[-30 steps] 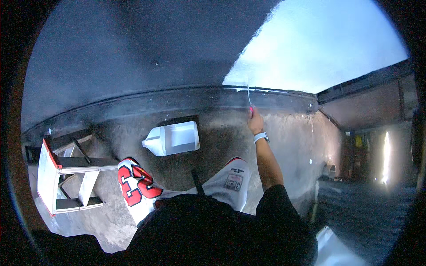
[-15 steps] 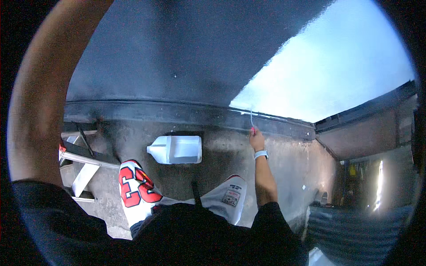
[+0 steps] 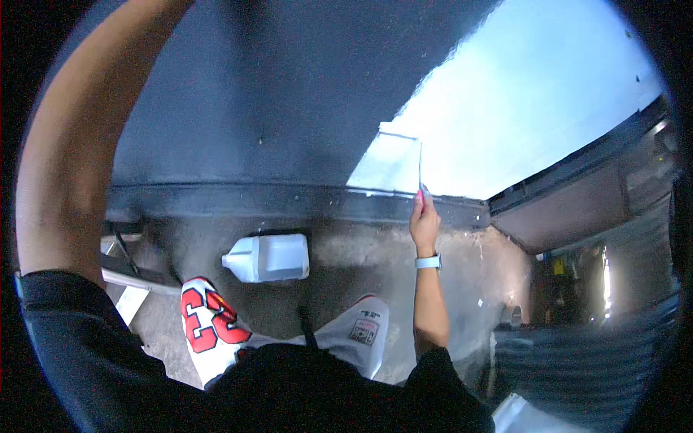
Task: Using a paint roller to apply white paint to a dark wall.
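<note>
My right hand (image 3: 424, 220) is closed round the reddish handle of a paint roller (image 3: 398, 131). Its thin metal frame rises from the fist, and the roller head rests against the dark wall (image 3: 238, 108). The head lies at the slanting border of a bright white painted area (image 3: 534, 94). A fresh-looking white patch stretches below it, down to the ledge at the wall's foot. My left arm (image 3: 79, 137) reaches up along the left side and leaves the picture at the top, so that hand is out of sight.
A white plastic jug (image 3: 281, 258) with a cut-out side is on the grey floor between my knees and the wall. At the left are ladder parts (image 3: 131, 303). Dark corrugated sheeting (image 3: 577, 361) stands at the lower right, beside a brown panel (image 3: 577, 206).
My right hand has moved up with the roller, whose head is now higher on the wall. White now covers a strip near the wall's foot that was dark. The whole view has shifted slightly.
</note>
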`<state>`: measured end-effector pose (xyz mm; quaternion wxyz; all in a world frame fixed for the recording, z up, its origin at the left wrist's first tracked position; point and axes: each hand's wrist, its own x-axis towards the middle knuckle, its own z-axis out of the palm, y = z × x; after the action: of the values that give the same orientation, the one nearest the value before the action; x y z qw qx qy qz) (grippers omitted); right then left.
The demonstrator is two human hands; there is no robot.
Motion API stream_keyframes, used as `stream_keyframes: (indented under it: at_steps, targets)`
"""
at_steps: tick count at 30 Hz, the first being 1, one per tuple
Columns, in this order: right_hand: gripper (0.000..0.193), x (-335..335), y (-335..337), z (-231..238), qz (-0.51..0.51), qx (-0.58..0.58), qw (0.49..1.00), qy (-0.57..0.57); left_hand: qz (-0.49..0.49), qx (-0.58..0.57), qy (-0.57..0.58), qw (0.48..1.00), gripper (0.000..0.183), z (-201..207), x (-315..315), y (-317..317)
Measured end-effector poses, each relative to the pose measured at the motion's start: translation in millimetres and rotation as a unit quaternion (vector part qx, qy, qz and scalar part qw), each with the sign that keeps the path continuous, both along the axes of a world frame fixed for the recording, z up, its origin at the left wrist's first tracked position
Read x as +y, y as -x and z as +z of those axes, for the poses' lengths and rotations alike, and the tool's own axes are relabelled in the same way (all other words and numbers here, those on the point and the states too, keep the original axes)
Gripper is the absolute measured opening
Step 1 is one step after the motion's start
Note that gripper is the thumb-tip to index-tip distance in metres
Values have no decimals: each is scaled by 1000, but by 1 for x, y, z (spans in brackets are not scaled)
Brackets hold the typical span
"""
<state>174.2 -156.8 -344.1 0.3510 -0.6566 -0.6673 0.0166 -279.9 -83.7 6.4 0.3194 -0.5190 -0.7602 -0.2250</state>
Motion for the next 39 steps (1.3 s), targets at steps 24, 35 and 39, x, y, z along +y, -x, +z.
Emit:
stream_keyframes:
  at_steps: [24, 35, 39]
  targets:
    - [38, 70, 41, 318, 13, -39, 946, -322, -16, -46, -2, 999, 130, 5, -1, 5]
    - [36, 108, 48, 475, 4, -71, 920, -385, -22, -40, 21, 999, 131, 12, -16, -2]
    - [36, 114, 62, 524, -1, -94, 913, -397, -18, -42, 25, 999, 133, 10, -14, 1]
